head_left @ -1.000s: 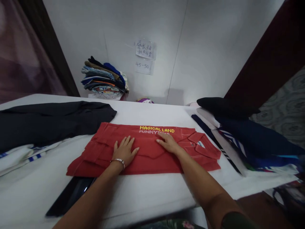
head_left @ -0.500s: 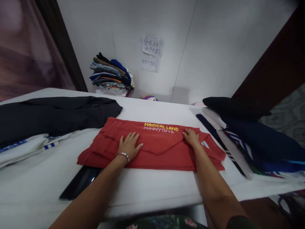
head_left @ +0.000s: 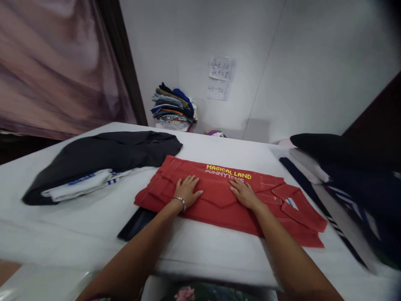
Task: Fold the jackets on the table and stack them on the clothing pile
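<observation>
A red collared shirt [head_left: 216, 200] lies folded lengthwise on the white table [head_left: 200, 246], with yellow and white lettering along its far side. Its collar points right and shows a white label inside. My left hand [head_left: 187, 190] rests flat on the shirt left of the lettering, fingers spread, a silver bracelet at the wrist. Over the lower right end of the lettering lies my right hand [head_left: 244, 193], also flat with fingers apart. A dark, flat, shiny object [head_left: 136, 223] sticks out from under the shirt's left end, partly hidden by my left forearm.
On the left lie a dark garment [head_left: 125, 148] and a white one with blue stripes [head_left: 81, 186]. Several dark and grey garments [head_left: 338, 200] are piled at the right. Behind the table's far edge stands a stack of folded clothes [head_left: 173, 106], near paper notes [head_left: 221, 69] on the wall.
The view has swung left, so things sit farther right in the picture. My right hand has moved left along the shirt, away from the collar. My left hand stays on the shirt.
</observation>
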Available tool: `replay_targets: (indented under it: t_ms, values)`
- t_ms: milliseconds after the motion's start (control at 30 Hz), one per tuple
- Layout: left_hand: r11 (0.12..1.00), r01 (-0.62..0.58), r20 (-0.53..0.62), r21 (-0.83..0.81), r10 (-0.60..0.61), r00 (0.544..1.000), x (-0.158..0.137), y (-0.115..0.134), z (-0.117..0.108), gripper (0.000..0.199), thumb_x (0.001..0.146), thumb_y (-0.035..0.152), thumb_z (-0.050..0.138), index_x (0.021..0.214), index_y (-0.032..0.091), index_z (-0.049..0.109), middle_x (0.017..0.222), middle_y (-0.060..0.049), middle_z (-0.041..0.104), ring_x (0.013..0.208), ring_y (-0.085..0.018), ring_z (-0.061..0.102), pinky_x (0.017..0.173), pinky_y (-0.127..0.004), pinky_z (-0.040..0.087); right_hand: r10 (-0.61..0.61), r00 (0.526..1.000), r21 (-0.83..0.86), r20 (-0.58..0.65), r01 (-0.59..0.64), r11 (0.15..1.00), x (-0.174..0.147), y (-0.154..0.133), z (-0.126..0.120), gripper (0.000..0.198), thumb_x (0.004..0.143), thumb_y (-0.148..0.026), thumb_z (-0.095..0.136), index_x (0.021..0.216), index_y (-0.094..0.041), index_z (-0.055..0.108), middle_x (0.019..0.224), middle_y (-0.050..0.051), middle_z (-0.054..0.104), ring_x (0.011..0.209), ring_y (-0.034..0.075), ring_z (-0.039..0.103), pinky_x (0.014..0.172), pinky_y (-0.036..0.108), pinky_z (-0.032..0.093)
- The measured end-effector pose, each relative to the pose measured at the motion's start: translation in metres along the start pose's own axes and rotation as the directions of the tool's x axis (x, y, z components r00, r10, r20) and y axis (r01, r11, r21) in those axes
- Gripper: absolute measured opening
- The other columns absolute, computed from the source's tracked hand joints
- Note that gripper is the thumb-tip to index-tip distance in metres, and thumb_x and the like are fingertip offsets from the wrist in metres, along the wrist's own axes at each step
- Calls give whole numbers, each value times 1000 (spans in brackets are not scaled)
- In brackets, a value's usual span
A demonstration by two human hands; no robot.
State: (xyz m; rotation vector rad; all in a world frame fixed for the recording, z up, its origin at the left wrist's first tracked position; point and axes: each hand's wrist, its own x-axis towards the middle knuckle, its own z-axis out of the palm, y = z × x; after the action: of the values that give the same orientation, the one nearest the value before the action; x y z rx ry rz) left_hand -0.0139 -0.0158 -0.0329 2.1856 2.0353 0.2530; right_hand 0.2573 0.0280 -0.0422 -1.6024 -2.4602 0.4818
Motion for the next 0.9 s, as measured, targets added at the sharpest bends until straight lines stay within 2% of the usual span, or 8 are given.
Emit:
replay_targets:
  t_ms: [100, 167, 300, 400, 500, 667, 733, 900]
  values:
    - [996, 46, 50, -71, -43, 998, 5, -6, -16, 55, 85, 49, 45, 133, 22, 48, 146, -7, 39, 135, -21, 34, 110, -39, 26, 4, 1000, -1, -3, -4, 1000, 0, 3, 2, 50, 95, -45, 28, 139, -25, 41, 151, 7, 29, 139, 20, 24, 111, 49, 15]
    - [992, 106, 23, -72, -104, 994, 13, -17, -28, 55, 84, 50, 46, 131, 22, 50, 146, -8, 40, 133, -21, 36, 108, -35, 30, -3, 1000, -10, -4, 3, 1000, 1, 4, 5, 51, 95, -45, 27, 138, -24, 42, 151, 7, 29, 139, 21, 24, 111, 49, 15]
    - [960, 281, -71, -14, -281, 957, 38, -51, -51, 50, 83, 48, 45, 126, 22, 53, 144, -9, 41, 133, -25, 36, 105, -41, 32, -22, 1000, -27, -9, 22, 999, 1, 6, 7, 51, 94, -45, 27, 138, -22, 43, 150, 8, 30, 139, 22, 24, 111, 50, 17]
    - [915, 401, -84, -33, -402, 912, 56, -76, -61, 46, 85, 45, 41, 119, 19, 57, 134, -13, 52, 123, -28, 48, 97, -41, 40, -27, 1000, -29, -6, 27, 999, 0, 6, 6, 52, 94, -45, 26, 138, -23, 42, 150, 8, 30, 139, 22, 25, 111, 50, 17]
    - [863, 500, -75, -66, -504, 860, 67, -93, -60, 47, 84, 47, 42, 115, 16, 58, 124, -16, 59, 113, -27, 55, 91, -37, 43, -24, 1000, -30, -1, 24, 999, 0, 5, 5, 52, 94, -45, 26, 138, -23, 42, 150, 8, 30, 139, 21, 24, 111, 49, 17]
    - [800, 585, -87, -135, -597, 797, 76, -107, -47, 54, 78, 51, 52, 115, 11, 56, 125, -20, 56, 111, -30, 56, 87, -36, 45, -27, 1000, -34, -10, 27, 999, 2, 9, 9, 52, 94, -47, 26, 137, -24, 43, 149, 7, 32, 139, 21, 25, 111, 48, 18]
    - [789, 591, -95, -165, -609, 787, 78, -110, -45, 51, 77, 49, 55, 111, 12, 58, 120, -18, 59, 109, -29, 57, 86, -35, 45, -28, 999, -33, -15, 27, 999, 3, 10, 11, 52, 94, -46, 27, 137, -24, 44, 149, 7, 32, 139, 21, 26, 111, 48, 17]
    - [800, 558, -144, -221, -593, 792, 83, -117, -46, 25, 82, 35, 53, 99, 18, 60, 114, -10, 63, 109, -21, 58, 88, -26, 42, -10, 1000, -9, -19, 10, 1000, 3, 11, 12, 52, 93, -46, 27, 137, -24, 44, 150, 6, 31, 139, 20, 25, 112, 47, 16]
